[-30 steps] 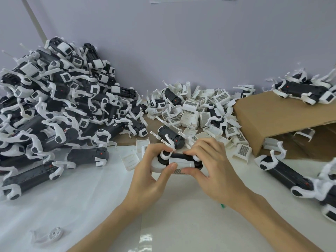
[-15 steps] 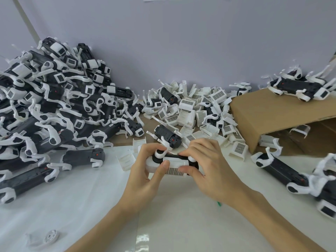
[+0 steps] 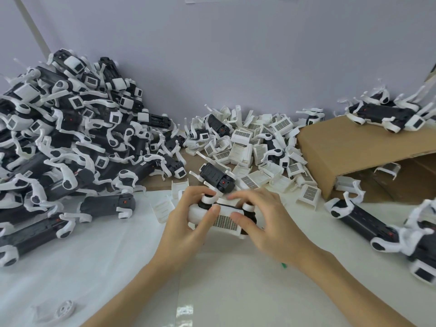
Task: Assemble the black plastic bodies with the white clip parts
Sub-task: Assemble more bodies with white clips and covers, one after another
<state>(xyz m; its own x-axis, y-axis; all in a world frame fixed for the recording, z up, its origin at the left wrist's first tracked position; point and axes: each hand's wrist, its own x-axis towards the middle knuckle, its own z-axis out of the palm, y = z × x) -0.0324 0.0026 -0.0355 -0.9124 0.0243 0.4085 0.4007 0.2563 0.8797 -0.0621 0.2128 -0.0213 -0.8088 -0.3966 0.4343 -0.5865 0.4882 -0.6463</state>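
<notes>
Black body (image 3: pixel 247 214) — white clip part (image 3: pixel 224 221) (dark grid-patterned face) — brown cardboard box (image 3: pixel 349 149).

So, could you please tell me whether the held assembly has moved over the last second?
Yes, but only by turning: the held assembly stays just in front of the loose black body, rolled so its white grille faces the camera.

The black body (image 3: pixel 247 214) between the two hands is turning so its white grid clip (image 3: pixel 225 220) is facing up, with the right hand (image 3: pixel 266 223) fingers lifting and blurring above it.
</notes>
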